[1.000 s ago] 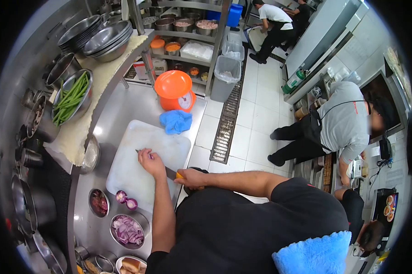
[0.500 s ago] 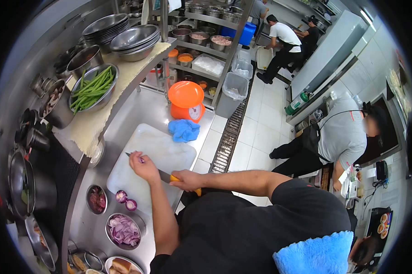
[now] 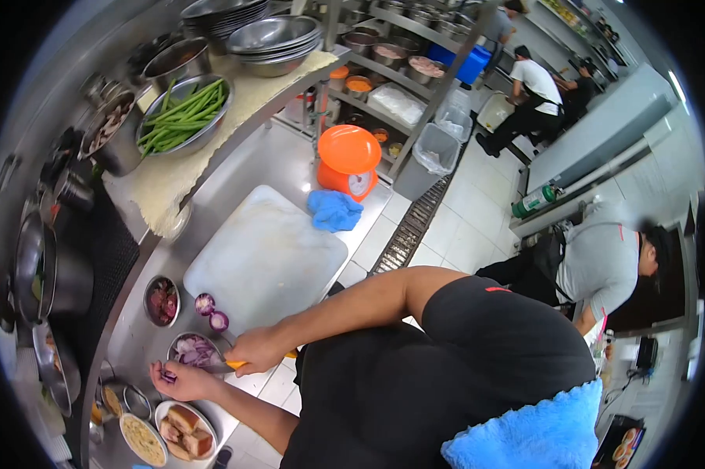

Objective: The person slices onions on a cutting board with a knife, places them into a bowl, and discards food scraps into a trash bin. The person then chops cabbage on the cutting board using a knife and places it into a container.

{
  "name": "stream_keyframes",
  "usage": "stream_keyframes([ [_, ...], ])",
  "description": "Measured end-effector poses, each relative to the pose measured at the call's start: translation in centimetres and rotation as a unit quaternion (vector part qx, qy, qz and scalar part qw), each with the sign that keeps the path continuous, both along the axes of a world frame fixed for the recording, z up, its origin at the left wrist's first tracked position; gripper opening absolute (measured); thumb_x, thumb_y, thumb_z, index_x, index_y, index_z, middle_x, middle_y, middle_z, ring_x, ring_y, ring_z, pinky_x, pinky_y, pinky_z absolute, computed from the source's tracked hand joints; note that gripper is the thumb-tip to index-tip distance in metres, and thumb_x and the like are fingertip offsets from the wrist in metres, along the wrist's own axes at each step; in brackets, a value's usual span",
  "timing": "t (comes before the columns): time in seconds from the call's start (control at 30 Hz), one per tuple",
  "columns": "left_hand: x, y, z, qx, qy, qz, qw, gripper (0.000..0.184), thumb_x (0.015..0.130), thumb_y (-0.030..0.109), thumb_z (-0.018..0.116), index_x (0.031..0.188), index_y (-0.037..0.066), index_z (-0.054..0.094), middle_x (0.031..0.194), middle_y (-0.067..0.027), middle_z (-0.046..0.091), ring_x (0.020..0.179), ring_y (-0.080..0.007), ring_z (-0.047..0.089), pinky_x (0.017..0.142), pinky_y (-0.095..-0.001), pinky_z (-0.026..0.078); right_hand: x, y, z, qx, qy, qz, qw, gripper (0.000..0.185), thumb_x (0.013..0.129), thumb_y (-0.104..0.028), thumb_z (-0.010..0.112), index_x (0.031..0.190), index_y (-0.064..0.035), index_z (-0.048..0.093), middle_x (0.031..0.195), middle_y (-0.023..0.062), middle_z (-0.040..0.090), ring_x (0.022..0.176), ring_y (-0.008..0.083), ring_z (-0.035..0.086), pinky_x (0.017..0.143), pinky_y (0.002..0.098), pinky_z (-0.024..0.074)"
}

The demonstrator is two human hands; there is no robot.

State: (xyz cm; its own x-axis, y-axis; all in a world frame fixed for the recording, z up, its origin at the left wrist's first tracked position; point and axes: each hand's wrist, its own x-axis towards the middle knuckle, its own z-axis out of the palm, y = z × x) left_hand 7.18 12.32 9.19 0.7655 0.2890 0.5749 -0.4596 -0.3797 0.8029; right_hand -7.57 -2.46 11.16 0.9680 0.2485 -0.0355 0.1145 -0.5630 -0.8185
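My left hand [image 3: 183, 383] is curled around some purple-red onion pieces [image 3: 167, 377], beside a metal bowl of sliced red onion [image 3: 196, 349]. In my right hand [image 3: 257, 350] is a knife [image 3: 237, 363] with a yellow handle; its blade, mostly hidden, is near the bowl's rim. A white cutting board [image 3: 262, 254] lies on the steel counter, and two cut red onion pieces [image 3: 219, 321] rest at its near left edge. A smaller metal bowl with dark red contents [image 3: 162, 302] stands beside them.
An orange scale [image 3: 348, 160] and a blue cloth [image 3: 334, 210] are beyond the board. Green beans [image 3: 184, 115] fill a bowl on the raised shelf. Plates of food [image 3: 187, 431] stand at the lower left. A person in grey [image 3: 598, 262] works at the right.
Both hands have moved from the cutting board toward the bowl of sliced onion. My right hand has carried the knife along, and my left hand has onion pieces in it.
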Motion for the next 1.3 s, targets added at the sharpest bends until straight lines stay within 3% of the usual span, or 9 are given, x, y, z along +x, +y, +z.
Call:
stream_keyframes([
  [0.13,-0.4,3.0,-1.6,0.071,0.031,0.051,0.996,0.028,0.092,0.003,0.066,0.119,-0.004,0.067,0.119,-0.0181,0.068,0.108,-0.0313,0.065,0.1,-0.0419,0.051,0.7,0.0,-0.3,0.072,0.06,0.069,0.993,0.035,0.099,-0.034,0.066,0.111,-0.0021,0.06,0.093,0.0251,0.07,0.088,0.0448,0.068,0.077,0.0561,0.0503],
  [0.23,-1.7,2.4,-0.7,0.072,0.072,0.109,0.989,0.019,0.089,0.004,0.066,0.108,0.0,0.066,0.121,-0.0154,0.066,0.117,-0.0301,0.062,0.105,-0.0408,0.047,0.9,-0.3,2.1,0.075,0.138,0.052,0.986,0.03,0.101,-0.031,0.064,0.11,-0.002,0.06,0.084,0.0216,0.07,0.076,0.0425,0.068,0.068,0.0533,0.0509],
  [0.33,-2.1,2.1,-0.1,-0.024,0.038,0.09,0.995,0.017,0.086,-0.001,0.062,0.102,0.0,0.067,0.121,-0.0148,0.067,0.12,-0.0301,0.062,0.108,-0.0408,0.046,1.1,0.1,2.5,0.029,0.082,0.091,0.992,0.035,0.103,-0.036,0.062,0.108,-0.0012,0.058,0.09,0.0252,0.07,0.084,0.0464,0.068,0.073,0.0539,0.051],
  [0.5,-1.8,3.0,-1.7,-0.014,0.062,0.094,0.994,0.02,0.084,-0.001,0.065,0.104,0.001,0.068,0.114,-0.0133,0.068,0.116,-0.0297,0.063,0.106,-0.0413,0.047,0.8,0.4,0.9,0.015,0.081,0.053,0.995,0.035,0.103,-0.035,0.062,0.112,-0.0015,0.059,0.092,0.0239,0.071,0.086,0.0443,0.069,0.076,0.054,0.0511],
  [0.6,-1.3,2.9,-2.8,0.109,0.073,0.118,0.984,0.026,0.088,0.004,0.069,0.113,-0.001,0.071,0.113,-0.0145,0.071,0.104,-0.0287,0.066,0.097,-0.042,0.052,0.7,-0.1,1.9,0.07,0.171,0.033,0.982,0.031,0.099,-0.032,0.066,0.107,-0.0021,0.065,0.092,0.0218,0.073,0.089,0.0422,0.071,0.078,0.0532,0.0536],
  [0.8,0.0,-1.7,-2.9,0.038,0.077,0.06,0.994,0.026,0.092,0.014,0.067,0.11,-0.005,0.072,0.113,-0.0157,0.074,0.105,-0.0285,0.068,0.098,-0.0397,0.052,-0.6,-3.7,1.1,-0.016,0.087,0.018,0.996,0.041,0.098,-0.038,0.067,0.101,0.0023,0.064,0.097,0.026,0.072,0.098,0.0455,0.069,0.083,0.0537,0.0533],
  [0.93,1.1,-1.4,-3.8,0.068,0.12,0.073,0.988,0.028,0.092,0.016,0.067,0.111,-0.005,0.072,0.113,-0.0163,0.074,0.105,-0.0291,0.068,0.098,-0.0396,0.051,-1.4,-5.5,0.4,0.039,0.144,0.027,0.988,0.039,0.1,-0.038,0.066,0.1,0.0016,0.062,0.088,0.0204,0.071,0.081,0.0383,0.072,0.074,0.049,0.0547],
  [1.1,3.0,0.7,-6.8,0.158,0.158,-0.009,0.975,0.031,0.097,0.024,0.067,0.11,-0.004,0.072,0.112,-0.0179,0.073,0.106,-0.0332,0.068,0.098,-0.0431,0.051,-6.9,-12.2,4.0,0.073,0.229,0.021,0.971,0.038,0.103,-0.037,0.063,0.097,0.0009,0.06,0.073,0.0116,0.067,0.058,0.0256,0.067,0.061,0.0414,0.0533],
  [1.3,1.9,0.3,-5.0,0.387,0.116,-0.069,0.912,0.037,0.099,0.035,0.068,0.114,0.001,0.071,0.115,-0.0209,0.067,0.108,-0.0388,0.065,0.094,-0.0495,0.051,-12.9,-17.7,4.6,0.092,0.226,-0.136,0.96,0.037,0.103,-0.037,0.064,0.098,-0.0004,0.06,0.074,0.0114,0.065,0.059,0.0226,0.066,0.058,0.0392,0.0528],
])
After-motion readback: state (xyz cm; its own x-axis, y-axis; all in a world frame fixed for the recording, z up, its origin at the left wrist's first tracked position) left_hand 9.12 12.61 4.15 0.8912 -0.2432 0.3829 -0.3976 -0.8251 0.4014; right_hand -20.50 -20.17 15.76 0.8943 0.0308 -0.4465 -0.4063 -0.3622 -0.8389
